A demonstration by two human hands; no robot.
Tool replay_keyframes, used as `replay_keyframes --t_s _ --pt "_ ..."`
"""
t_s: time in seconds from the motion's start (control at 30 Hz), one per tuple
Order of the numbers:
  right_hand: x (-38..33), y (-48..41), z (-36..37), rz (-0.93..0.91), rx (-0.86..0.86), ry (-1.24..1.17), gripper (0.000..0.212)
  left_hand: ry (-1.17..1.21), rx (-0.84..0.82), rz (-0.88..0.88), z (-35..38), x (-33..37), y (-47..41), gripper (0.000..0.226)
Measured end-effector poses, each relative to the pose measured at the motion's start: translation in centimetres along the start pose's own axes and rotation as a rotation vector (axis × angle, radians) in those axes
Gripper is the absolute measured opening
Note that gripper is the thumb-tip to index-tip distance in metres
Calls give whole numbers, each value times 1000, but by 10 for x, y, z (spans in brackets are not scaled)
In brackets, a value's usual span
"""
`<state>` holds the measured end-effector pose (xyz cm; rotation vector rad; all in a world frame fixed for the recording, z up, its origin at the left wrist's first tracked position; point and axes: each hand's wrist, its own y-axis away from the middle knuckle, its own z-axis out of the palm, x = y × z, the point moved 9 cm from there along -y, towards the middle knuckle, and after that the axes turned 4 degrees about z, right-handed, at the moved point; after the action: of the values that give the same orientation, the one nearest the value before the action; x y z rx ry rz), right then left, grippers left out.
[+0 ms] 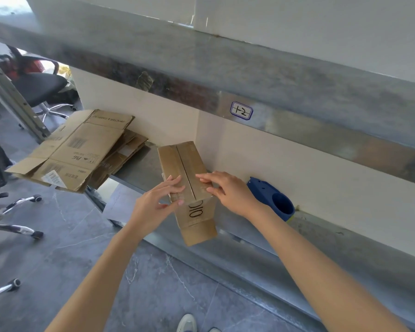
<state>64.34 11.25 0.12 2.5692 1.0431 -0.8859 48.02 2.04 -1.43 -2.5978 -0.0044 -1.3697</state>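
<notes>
Head view: flattened cartons lie left of box, overhanging shelf edge. Left hand: fingers nearly straight, flat on box's left top flap, thumb at near corner. Box on shelf, flaps closed, long axis near-to-far toward wall, far end angled slightly left. Right hand: fingers straight, pressing right flap. Blue tape dispenser right of box.
</notes>
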Motion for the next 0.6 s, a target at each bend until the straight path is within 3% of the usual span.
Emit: replay_keyframes --t_s 0.37,0.6 --pt "0 0 -2 -5 28 -13 36 1 33 -8 1 1 2 34" --pt "-7 2 -1 4 39 10 42 -40 141 -33 0 7 6 30"
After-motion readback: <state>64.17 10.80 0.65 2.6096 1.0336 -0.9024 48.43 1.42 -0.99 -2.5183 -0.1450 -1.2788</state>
